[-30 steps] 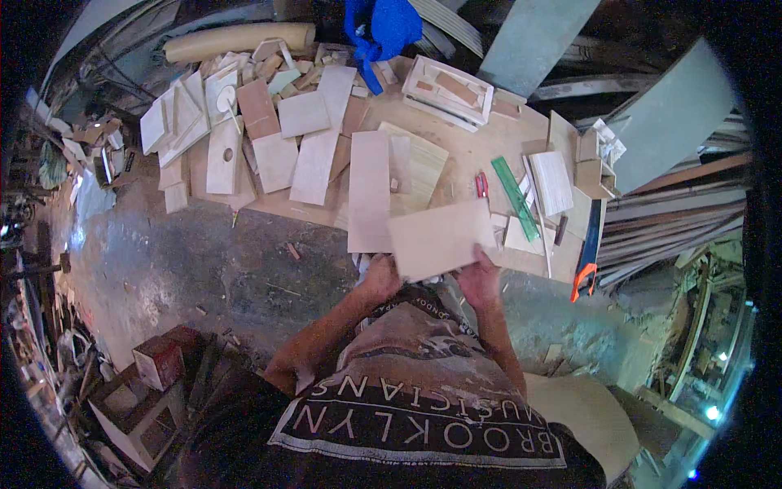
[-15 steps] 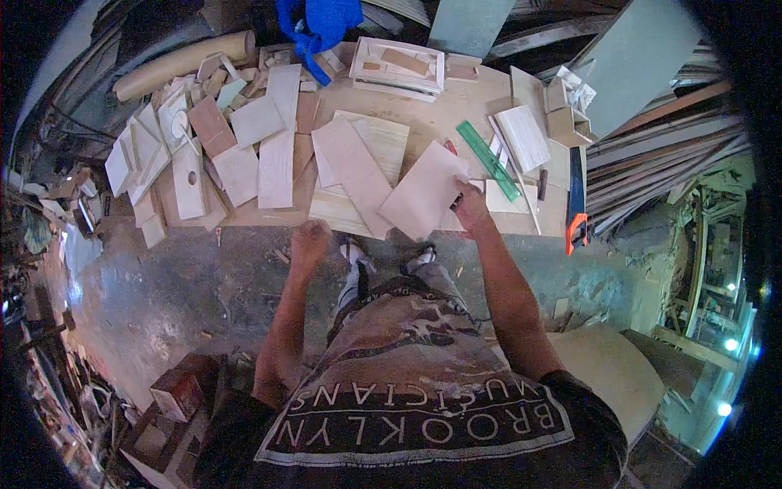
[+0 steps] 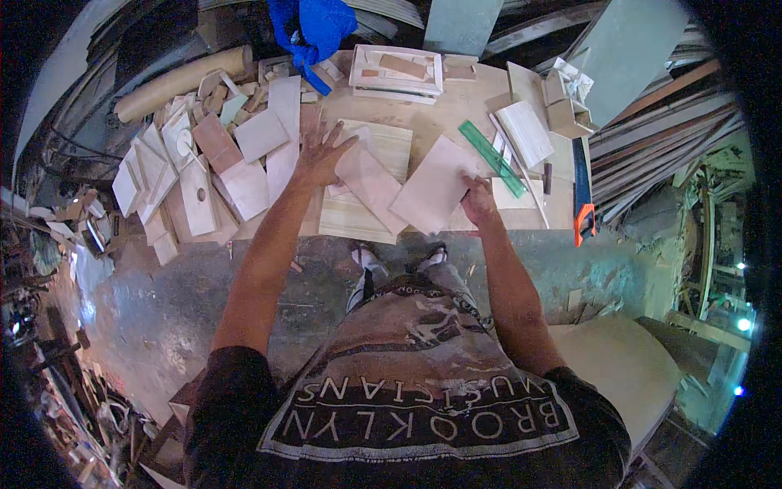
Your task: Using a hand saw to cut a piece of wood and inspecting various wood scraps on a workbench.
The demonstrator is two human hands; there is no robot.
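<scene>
My right hand [image 3: 479, 200] grips the right edge of a thin pale wooden board [image 3: 430, 186], thumb on its upper face. That board is tilted and its left side overlaps a second thin pinkish board [image 3: 371, 184]. My left hand [image 3: 322, 155] reaches out with spread fingers over the upper left end of the second board, seemingly touching it. Beneath both lies a wider board with striped grain [image 3: 397, 151]. To the right of the held board a green ruler [image 3: 491, 157] rests at a slant.
Wood offcuts [image 3: 244, 187] and a long cardboard-coloured roll [image 3: 186, 84] crowd the table's left. At the back are a shallow wooden box [image 3: 397, 72] and a blue cloth [image 3: 314, 33]. An orange-handled saw [image 3: 583, 196] hangs at the right edge, near a small wooden holder [image 3: 568, 102].
My left hand has moved from in front of the table edge up over the boards, and its fingers have spread. My right hand still holds the pale board, slightly shifted.
</scene>
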